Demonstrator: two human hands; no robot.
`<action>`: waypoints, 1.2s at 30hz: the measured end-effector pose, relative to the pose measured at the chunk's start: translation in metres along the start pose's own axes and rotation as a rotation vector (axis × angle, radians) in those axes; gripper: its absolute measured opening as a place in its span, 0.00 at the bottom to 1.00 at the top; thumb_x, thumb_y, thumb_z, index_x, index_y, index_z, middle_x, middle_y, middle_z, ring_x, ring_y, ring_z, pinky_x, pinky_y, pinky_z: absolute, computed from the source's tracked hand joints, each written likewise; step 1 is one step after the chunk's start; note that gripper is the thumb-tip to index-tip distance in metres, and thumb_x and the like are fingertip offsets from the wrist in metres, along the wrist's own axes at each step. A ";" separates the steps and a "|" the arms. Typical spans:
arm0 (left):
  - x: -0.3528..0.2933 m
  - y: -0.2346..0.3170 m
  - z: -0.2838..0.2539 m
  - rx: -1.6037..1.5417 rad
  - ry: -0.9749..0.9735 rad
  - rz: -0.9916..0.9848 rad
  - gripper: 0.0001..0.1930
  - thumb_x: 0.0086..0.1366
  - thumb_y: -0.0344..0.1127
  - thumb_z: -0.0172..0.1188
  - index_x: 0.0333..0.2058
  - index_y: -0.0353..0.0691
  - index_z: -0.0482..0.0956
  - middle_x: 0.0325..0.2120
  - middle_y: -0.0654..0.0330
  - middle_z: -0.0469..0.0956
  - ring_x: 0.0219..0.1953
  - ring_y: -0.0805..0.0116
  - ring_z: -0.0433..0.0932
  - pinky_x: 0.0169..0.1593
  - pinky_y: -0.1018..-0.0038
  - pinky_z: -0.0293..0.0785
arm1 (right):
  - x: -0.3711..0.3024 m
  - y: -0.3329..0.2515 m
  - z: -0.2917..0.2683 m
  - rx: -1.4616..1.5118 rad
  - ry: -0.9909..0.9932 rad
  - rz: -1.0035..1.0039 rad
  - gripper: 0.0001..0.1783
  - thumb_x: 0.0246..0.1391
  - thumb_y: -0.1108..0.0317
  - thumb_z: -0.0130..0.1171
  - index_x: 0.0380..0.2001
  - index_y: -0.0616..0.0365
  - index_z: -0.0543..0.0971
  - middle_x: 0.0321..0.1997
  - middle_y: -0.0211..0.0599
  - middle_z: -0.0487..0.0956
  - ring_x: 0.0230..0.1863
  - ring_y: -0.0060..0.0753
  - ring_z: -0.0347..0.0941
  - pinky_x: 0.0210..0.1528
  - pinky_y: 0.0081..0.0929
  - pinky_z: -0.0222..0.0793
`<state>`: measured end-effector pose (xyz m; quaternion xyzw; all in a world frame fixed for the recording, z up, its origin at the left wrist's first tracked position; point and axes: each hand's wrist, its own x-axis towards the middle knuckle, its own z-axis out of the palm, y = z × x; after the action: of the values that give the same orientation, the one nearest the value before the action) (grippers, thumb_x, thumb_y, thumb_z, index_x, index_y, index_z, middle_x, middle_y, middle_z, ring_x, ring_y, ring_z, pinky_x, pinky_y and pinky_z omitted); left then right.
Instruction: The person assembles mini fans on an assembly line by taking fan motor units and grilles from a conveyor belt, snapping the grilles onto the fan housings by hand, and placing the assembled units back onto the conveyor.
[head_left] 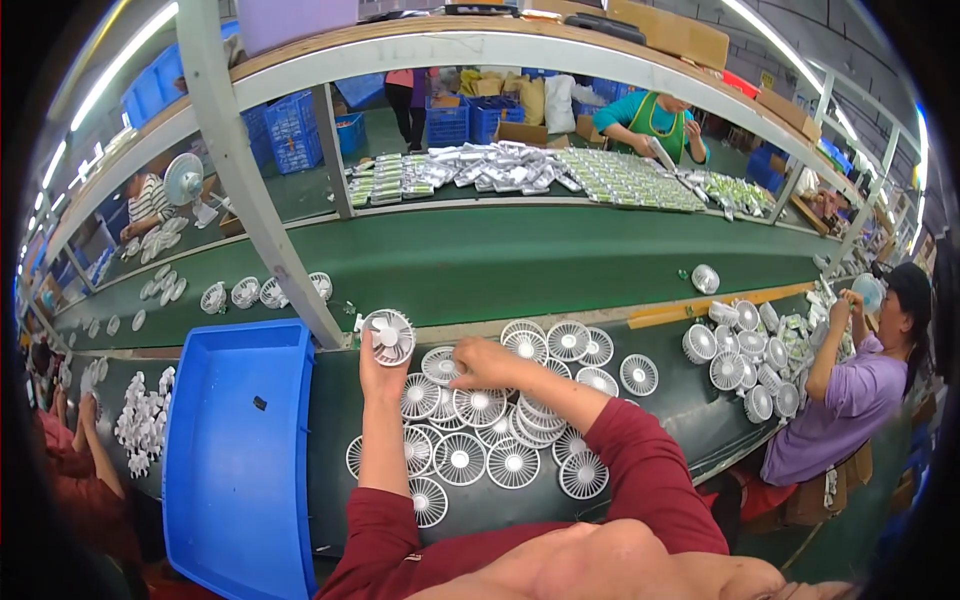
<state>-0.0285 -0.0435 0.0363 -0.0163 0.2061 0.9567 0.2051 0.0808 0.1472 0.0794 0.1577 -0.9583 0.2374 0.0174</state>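
Note:
My left hand (380, 374) is closed around a small white fan (389, 337), holding it up with its blades showing. To its right, my right hand (485, 362) is bent over the pile, its fingers curled at the edge of a round white fan grille (438, 363). Fingertips are partly hidden there, and the grille seems pinched between them. Several more loose grilles (461, 458) lie overlapping on the dark work surface (335, 440), below and around both hands.
Left of me stands a blue bin (235, 450) with a small black piece inside, beside a heap of small white parts (146, 420). A green conveyor belt (500, 258) runs beyond a metal post (265, 180). At right, a co-worker in purple (835, 400) sits by white fans (735, 360).

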 end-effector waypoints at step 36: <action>-0.025 0.016 0.037 -0.133 -0.188 -0.061 0.21 0.68 0.54 0.47 0.51 0.48 0.73 0.49 0.59 0.74 0.52 0.61 0.72 0.53 0.56 0.70 | 0.006 -0.004 -0.019 0.216 0.420 0.213 0.15 0.48 0.66 0.62 0.39 0.60 0.79 0.35 0.44 0.81 0.35 0.41 0.78 0.39 0.32 0.73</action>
<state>-0.0103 -0.0517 0.0791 0.0538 0.1212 0.9589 0.2510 0.0755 0.1509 0.0992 0.0043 -0.9140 0.3663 0.1742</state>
